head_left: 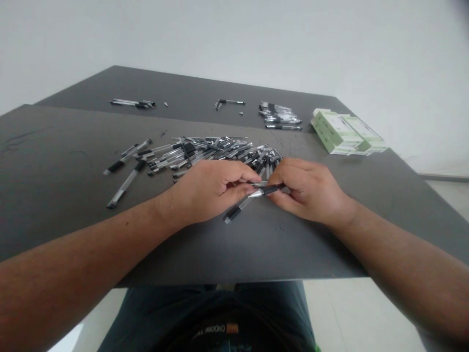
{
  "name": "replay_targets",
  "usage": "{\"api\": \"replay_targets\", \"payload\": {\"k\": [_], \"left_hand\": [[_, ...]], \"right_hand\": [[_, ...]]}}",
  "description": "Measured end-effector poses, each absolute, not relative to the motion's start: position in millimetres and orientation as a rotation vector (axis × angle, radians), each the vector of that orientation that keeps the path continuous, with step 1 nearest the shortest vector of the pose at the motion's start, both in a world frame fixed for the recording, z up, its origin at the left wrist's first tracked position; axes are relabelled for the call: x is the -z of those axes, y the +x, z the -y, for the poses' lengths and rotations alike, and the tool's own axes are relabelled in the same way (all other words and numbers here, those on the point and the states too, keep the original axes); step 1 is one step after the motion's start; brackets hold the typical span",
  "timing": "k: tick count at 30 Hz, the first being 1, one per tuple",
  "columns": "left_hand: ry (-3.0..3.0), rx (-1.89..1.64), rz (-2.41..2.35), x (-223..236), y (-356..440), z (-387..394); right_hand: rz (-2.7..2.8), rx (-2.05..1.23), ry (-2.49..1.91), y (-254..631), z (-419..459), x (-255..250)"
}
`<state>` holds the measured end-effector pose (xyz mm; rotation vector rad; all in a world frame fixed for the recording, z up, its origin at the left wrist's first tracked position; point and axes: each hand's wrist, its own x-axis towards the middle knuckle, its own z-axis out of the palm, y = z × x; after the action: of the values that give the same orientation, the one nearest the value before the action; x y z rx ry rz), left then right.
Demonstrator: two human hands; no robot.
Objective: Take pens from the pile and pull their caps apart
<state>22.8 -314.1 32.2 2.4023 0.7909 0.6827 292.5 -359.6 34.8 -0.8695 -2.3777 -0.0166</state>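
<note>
My left hand (216,190) is closed, its thumb and forefinger pinching one end of a slim clear pen (261,184). Opposite it, my right hand (308,190) is closed around the other end of that pen and also grips an uncapped pen (269,190) with a black grip and a silver tip pointing left. Fingers hide much of both pens. Just under my hands a clear pen with a black part (237,211) slants toward me. Beyond my fingers spreads a large pile of clear and black gel pens (205,151).
Several loose pens (126,185) lie left of the pile on the dark table (54,186). Further back are a small bundle of pens (134,103), a few pen pieces (230,102) and a stack of pens (280,115). Green-and-white boxes (340,132) stand at the right.
</note>
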Motion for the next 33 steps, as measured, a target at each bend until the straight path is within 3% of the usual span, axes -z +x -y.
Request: {"api": "replay_targets", "payload": {"k": [33], "left_hand": [[2.462, -0.685, -0.752, -35.3, 20.0, 322.3]], "right_hand": [[2.400, 0.053, -0.824, 289.7, 370.3, -44.1]]}}
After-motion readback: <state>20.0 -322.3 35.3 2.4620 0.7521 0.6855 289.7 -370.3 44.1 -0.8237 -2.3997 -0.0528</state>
